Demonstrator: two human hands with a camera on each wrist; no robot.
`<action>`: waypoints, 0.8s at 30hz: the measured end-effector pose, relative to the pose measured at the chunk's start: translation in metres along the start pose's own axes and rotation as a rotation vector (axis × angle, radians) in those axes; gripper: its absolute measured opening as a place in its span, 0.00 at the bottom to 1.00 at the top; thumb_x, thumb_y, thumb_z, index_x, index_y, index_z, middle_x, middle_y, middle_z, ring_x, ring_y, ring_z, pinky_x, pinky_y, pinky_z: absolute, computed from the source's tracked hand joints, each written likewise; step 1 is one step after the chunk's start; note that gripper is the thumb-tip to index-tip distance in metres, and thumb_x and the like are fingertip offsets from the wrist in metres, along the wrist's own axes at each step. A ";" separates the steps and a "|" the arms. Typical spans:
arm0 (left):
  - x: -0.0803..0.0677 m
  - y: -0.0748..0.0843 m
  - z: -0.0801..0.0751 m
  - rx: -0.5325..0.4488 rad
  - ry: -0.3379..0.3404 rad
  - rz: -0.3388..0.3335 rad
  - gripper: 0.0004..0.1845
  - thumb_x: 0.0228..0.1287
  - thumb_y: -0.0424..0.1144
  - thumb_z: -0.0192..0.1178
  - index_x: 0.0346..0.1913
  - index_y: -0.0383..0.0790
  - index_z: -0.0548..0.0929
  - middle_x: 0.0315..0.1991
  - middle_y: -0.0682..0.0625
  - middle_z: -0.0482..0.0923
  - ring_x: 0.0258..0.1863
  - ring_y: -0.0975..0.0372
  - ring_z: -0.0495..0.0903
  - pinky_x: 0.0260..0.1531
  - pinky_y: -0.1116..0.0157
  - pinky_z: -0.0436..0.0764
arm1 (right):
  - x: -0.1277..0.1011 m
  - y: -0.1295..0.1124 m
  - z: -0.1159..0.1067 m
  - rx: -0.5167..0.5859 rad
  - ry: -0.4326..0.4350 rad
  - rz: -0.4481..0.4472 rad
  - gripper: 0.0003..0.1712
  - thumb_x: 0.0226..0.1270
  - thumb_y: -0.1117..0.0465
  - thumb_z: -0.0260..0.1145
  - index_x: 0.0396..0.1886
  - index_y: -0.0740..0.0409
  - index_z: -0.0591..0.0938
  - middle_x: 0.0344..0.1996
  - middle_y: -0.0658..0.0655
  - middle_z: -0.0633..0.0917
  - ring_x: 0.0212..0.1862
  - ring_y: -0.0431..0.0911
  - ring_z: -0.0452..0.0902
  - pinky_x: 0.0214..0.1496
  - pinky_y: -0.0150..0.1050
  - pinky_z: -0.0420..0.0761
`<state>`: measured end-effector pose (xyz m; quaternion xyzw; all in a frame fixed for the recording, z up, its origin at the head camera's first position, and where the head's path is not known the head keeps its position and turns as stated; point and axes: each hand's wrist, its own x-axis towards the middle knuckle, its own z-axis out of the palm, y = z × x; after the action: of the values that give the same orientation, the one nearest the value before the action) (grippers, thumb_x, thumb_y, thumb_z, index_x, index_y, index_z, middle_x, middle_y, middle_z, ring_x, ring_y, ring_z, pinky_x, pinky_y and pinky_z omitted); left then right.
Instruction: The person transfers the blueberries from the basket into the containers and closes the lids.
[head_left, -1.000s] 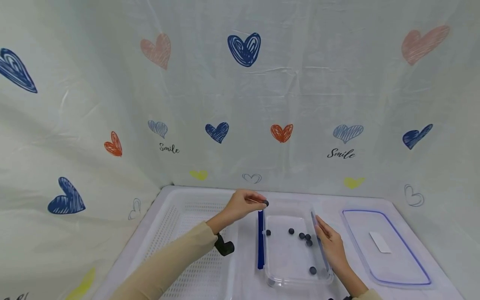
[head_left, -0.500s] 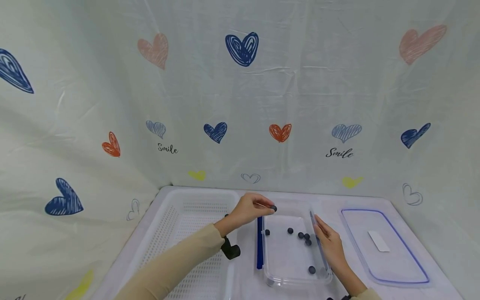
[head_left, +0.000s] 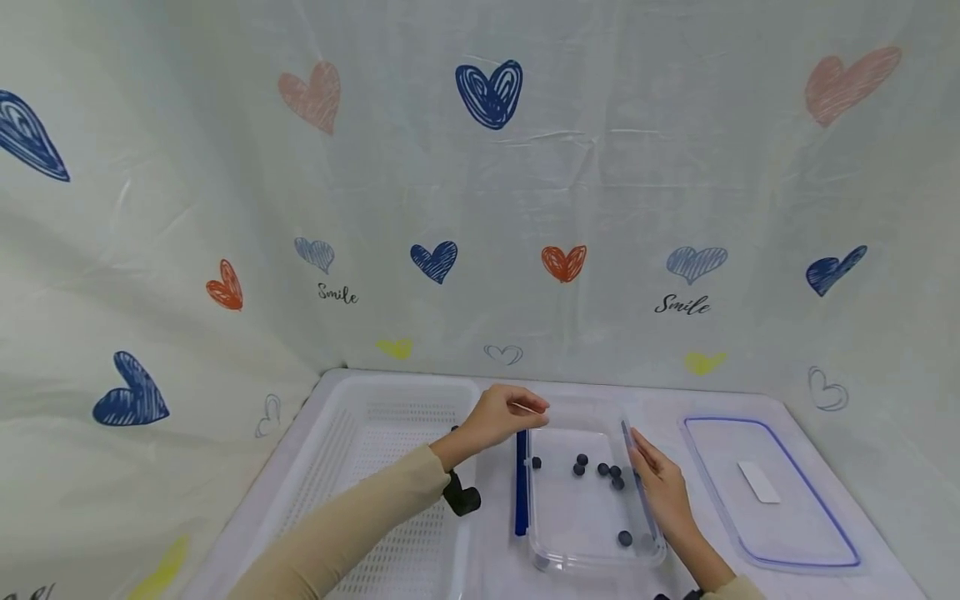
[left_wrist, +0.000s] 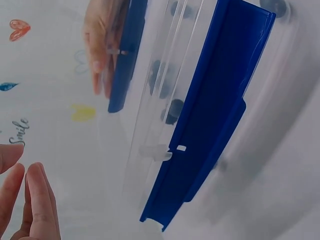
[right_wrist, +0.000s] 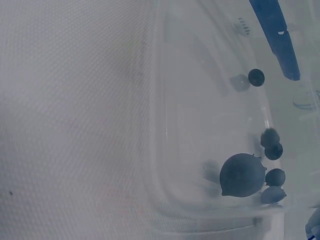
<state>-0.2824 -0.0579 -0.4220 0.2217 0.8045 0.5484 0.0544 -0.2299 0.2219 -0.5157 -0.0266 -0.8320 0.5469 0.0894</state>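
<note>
Small, dark, round balls that look like blueberries point(head_left: 625, 538) lie on the floor of a clear plastic box point(head_left: 573, 557). My left hand point(head_left: 506, 417) hovers over the box's far left corner, holding nothing. A small gap shows between its thumb and fingertips in the left wrist view. My right hand point(head_left: 663, 483) rests its extended fingers along the raised flap point(head_left: 637, 479) on the box's right side. On the left side a blue locking flap point(left_wrist: 215, 105) stands swung outward. Several balls point(right_wrist: 242, 175) appear through the box wall in the right wrist view; the right hand is hidden there.
A white perforated basket point(head_left: 472, 533) stands left of the box, under my left forearm. To the right lies a clear lid point(head_left: 802, 562) with a blue seal and a white label point(head_left: 759, 482). A curtain with printed hearts point(head_left: 487, 192) hangs behind the table.
My left hand moved slightly right over the box, and its fingers let go of the dark ball. A second ball now lies beside the one near the box's middle. My right hand stayed put.
</note>
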 end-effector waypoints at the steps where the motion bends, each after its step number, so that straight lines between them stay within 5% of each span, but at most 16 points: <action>1: 0.000 0.000 -0.002 -0.001 0.005 0.006 0.09 0.62 0.36 0.71 0.44 0.39 0.88 0.43 0.49 0.86 0.38 0.61 0.85 0.41 0.66 0.84 | 0.000 0.000 0.000 -0.005 0.001 -0.002 0.32 0.80 0.50 0.54 0.75 0.63 0.64 0.70 0.63 0.68 0.72 0.57 0.61 0.52 0.12 0.60; 14: -0.004 -0.002 -0.027 0.010 0.092 -0.006 0.11 0.64 0.39 0.70 0.47 0.40 0.87 0.44 0.50 0.86 0.42 0.60 0.85 0.45 0.65 0.84 | 0.000 -0.001 0.000 -0.003 -0.001 -0.003 0.32 0.81 0.50 0.53 0.75 0.64 0.64 0.70 0.63 0.68 0.72 0.57 0.61 0.51 0.11 0.61; 24: -0.015 -0.013 -0.050 0.014 0.196 0.049 0.12 0.64 0.35 0.69 0.49 0.36 0.87 0.47 0.41 0.85 0.44 0.56 0.85 0.44 0.63 0.84 | 0.001 0.001 -0.002 -0.014 -0.018 0.024 0.33 0.81 0.49 0.53 0.76 0.62 0.63 0.71 0.62 0.67 0.72 0.56 0.60 0.54 0.14 0.61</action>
<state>-0.2898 -0.1110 -0.4168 0.1869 0.8041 0.5629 -0.0393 -0.2305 0.2238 -0.5160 -0.0323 -0.8363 0.5422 0.0749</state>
